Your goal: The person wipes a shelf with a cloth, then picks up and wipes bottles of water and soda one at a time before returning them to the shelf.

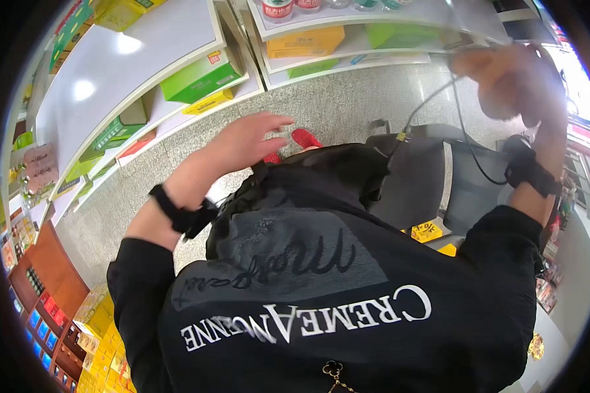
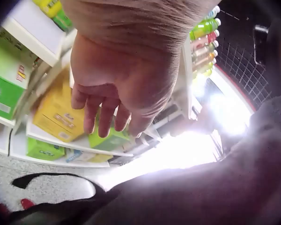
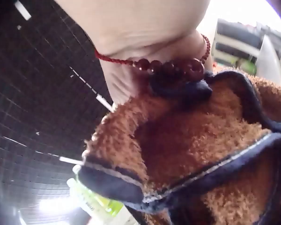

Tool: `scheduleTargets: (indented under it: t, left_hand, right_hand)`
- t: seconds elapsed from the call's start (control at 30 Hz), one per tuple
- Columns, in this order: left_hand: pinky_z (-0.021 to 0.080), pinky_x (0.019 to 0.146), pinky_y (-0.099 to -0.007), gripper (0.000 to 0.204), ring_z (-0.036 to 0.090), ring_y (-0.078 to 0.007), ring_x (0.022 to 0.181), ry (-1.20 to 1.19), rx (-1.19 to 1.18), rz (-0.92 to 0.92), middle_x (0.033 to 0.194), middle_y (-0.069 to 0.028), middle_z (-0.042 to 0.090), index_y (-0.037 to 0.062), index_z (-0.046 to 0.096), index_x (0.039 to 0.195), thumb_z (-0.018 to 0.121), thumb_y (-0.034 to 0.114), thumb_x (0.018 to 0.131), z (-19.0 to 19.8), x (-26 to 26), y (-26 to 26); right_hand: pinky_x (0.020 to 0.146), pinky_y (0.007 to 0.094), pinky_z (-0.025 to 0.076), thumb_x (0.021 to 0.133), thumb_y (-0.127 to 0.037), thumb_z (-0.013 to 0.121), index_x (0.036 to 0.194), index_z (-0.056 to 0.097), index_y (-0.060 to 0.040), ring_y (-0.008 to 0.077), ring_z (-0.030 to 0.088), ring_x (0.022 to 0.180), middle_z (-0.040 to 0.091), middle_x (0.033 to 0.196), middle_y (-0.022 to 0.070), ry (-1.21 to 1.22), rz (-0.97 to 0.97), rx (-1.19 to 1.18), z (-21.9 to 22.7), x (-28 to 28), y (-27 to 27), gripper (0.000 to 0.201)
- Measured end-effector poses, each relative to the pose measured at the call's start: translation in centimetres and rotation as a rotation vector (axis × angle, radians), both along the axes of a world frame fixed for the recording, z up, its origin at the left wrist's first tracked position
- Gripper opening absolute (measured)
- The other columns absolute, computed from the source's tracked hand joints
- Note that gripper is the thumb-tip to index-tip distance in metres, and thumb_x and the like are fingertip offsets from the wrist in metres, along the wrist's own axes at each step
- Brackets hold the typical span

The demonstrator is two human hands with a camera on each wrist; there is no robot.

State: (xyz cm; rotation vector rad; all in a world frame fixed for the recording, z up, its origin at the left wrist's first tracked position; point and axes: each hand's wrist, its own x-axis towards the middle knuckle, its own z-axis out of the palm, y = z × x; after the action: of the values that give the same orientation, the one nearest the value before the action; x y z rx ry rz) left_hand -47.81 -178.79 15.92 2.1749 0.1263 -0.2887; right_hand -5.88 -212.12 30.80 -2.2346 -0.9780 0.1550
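Observation:
My left hand point(image 1: 242, 141) is held out in the air in front of the body, near the shelves, its fingers relaxed. Nothing is in it, as the palm and fingers point(image 2: 105, 117) in the left wrist view also show. Raised at the upper right, my right hand point(image 1: 541, 82) is blurred by motion. It holds a fluffy brown cloth point(image 3: 206, 126) with dark blue edging, whose folds fill the lower right wrist view and hide the fingers. A red beaded bracelet point(image 3: 168, 68) circles that wrist.
White shelves point(image 1: 144, 49) hold green boxes point(image 1: 200, 75), a yellow box point(image 1: 305, 41) and bottles point(image 1: 278, 8). Grey chairs point(image 1: 410, 177) stand in front to the right, with a cable point(image 1: 462, 121) hanging above them. Yellow boxes point(image 1: 105, 344) are stacked at lower left.

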Motion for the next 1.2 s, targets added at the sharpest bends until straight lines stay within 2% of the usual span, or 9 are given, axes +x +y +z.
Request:
scheduleTargets:
  t: [0.2,0.27,0.4,0.57,0.67,0.8,0.9,0.97,1.2]
  left_hand:
    - [0.047,0.073,-0.0350,0.063,0.061,-0.0260,0.082,0.211,-0.288,-0.094,0.091,-0.0130,0.063,0.0014,0.048,0.126,0.066,0.039,0.079,0.0,9.0,-5.3]
    - [0.047,0.071,-0.0341,0.065,0.061,-0.0245,0.080,0.248,-0.340,-0.031,0.090,-0.0134,0.063,-0.0008,0.047,0.125,0.066,0.041,0.079,-0.2,10.5,-6.0]
    - [0.047,0.069,-0.0287,0.047,0.059,-0.0164,0.077,0.312,-0.461,0.083,0.085,-0.0089,0.064,-0.0009,0.056,0.115,0.063,0.034,0.084,0.8,11.5,-5.7]
    - [0.046,0.075,-0.0268,0.025,0.059,-0.0124,0.076,0.349,-0.671,0.131,0.081,-0.0063,0.064,-0.0002,0.063,0.097,0.056,0.022,0.090,-0.2,11.9,-6.6]
    - [0.046,0.071,-0.0274,0.023,0.058,-0.0129,0.074,0.336,-0.625,0.164,0.079,-0.0053,0.064,0.0017,0.064,0.092,0.055,0.023,0.090,-0.6,11.3,-6.7]
    - [0.047,0.063,-0.0269,0.021,0.060,-0.0145,0.069,0.306,-0.619,0.209,0.075,-0.0063,0.062,0.0022,0.063,0.093,0.055,0.021,0.090,-2.4,10.1,-5.6]
    - [0.047,0.059,-0.0253,0.019,0.062,-0.0154,0.064,0.335,-0.755,0.240,0.074,-0.0070,0.061,0.0016,0.061,0.097,0.053,0.018,0.092,-3.2,9.6,-5.4]
    - [0.045,0.077,-0.0246,0.021,0.058,-0.0102,0.077,0.411,-0.795,0.225,0.085,-0.0027,0.063,0.0017,0.061,0.098,0.055,0.020,0.092,-3.4,9.6,-5.3]
    - [0.044,0.075,-0.0240,0.020,0.058,-0.0092,0.077,0.440,-0.780,0.201,0.083,-0.0013,0.063,0.0031,0.062,0.096,0.054,0.022,0.092,-3.1,9.5,-5.9]
  right_hand:
    - [0.080,0.0319,0.049,0.083,-0.020,0.061,0.109,0.059,-0.0040,0.0216,0.061,0.091,0.063,0.102,0.0110,-0.841,0.472,0.167,-0.6,-0.1,12.0,0.031]
    - [0.075,0.0281,0.050,0.086,-0.012,0.057,0.103,0.056,0.0003,0.0173,0.060,0.082,0.061,0.093,0.0088,0.347,0.210,0.404,1.7,-10.6,17.9,0.021]
    - [0.069,0.0224,0.048,0.089,-0.013,0.055,0.097,0.056,-0.0003,0.0097,0.058,0.077,0.059,0.086,0.0034,0.635,0.421,0.485,-0.4,-11.6,18.7,0.015]
    - [0.066,0.0243,0.049,0.086,-0.019,0.061,0.095,0.060,0.0003,0.0126,0.060,0.074,0.061,0.084,0.0050,0.608,0.441,0.273,-3.3,-8.7,17.5,0.022]
    - [0.080,0.0284,0.047,0.082,-0.022,0.062,0.111,0.058,-0.0066,0.0194,0.059,0.091,0.061,0.102,0.0092,0.417,0.625,-0.632,-5.0,-8.0,14.6,0.033]
    - [0.086,0.0312,0.046,0.079,-0.027,0.063,0.123,0.054,-0.0123,0.0249,0.059,0.097,0.061,0.108,0.0119,0.490,0.736,-1.021,-12.0,-11.2,10.3,0.047]
    - [0.089,0.0330,0.044,0.078,-0.028,0.064,0.133,0.045,-0.0144,0.0270,0.059,0.100,0.062,0.107,0.0131,0.783,0.711,-0.737,-16.5,-15.2,8.2,0.060]
    - [0.091,0.0323,0.043,0.079,-0.026,0.063,0.131,0.048,-0.0120,0.0254,0.058,0.103,0.062,0.108,0.0125,0.794,0.696,-0.560,-17.7,-17.2,8.7,0.056]
    - [0.093,0.0296,0.041,0.082,-0.021,0.061,0.119,0.059,-0.0070,0.0187,0.057,0.106,0.062,0.112,0.0112,1.109,0.585,-0.496,-20.5,-20.3,7.7,0.039]
